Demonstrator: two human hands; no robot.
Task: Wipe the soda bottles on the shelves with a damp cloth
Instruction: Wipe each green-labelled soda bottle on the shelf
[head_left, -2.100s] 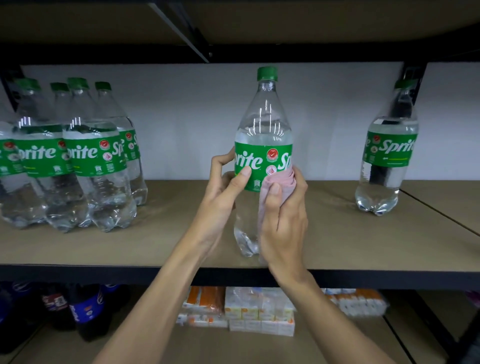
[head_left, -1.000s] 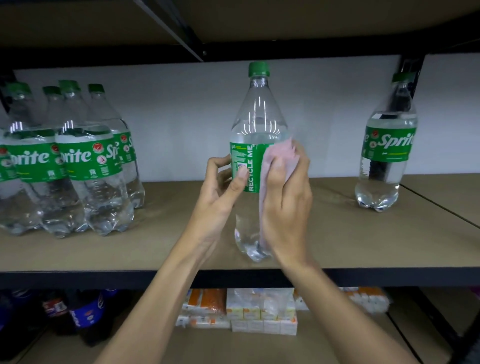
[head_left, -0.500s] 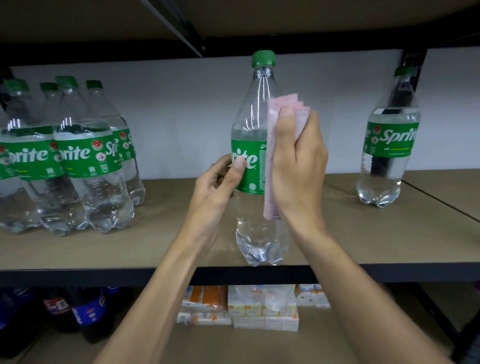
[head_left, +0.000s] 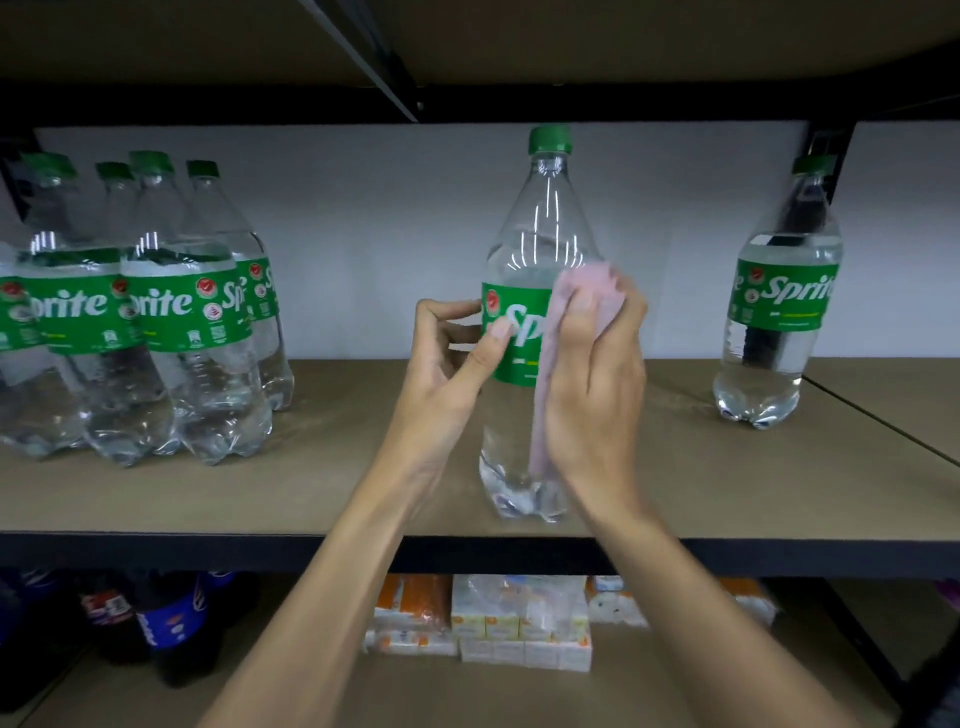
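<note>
Middle shelf (head_left: 322, 467), brown board, dark metal frame; one clear Sprite bottle (head_left: 540, 234) upright near its front edge, green cap on, green label facing the camera; whether its base sits on the board or is just lifted cannot be told.

Left hand (head_left: 447, 374) at the bottle's left side; fingers (head_left: 452, 312) curled, thumb and fingertips pinching the label's edge.

Right hand (head_left: 597, 384) on the bottle's right side at label height; its fingers bent over a pale pink cloth (head_left: 587, 291), pressing it to the plastic; a strip of the cloth hangs down along the lower body, between palm and bottle.

Far left on the same shelf, a cluster of Sprite bottles (head_left: 156, 322), touching one another; far right, a lone Sprite bottle (head_left: 779, 312), well apart from the held one.

Lower shelf: dark cola bottles (head_left: 171, 623) at left; small wrapped cartons (head_left: 519, 623), white and orange, below the arms; print on them too blurred to read.
</note>
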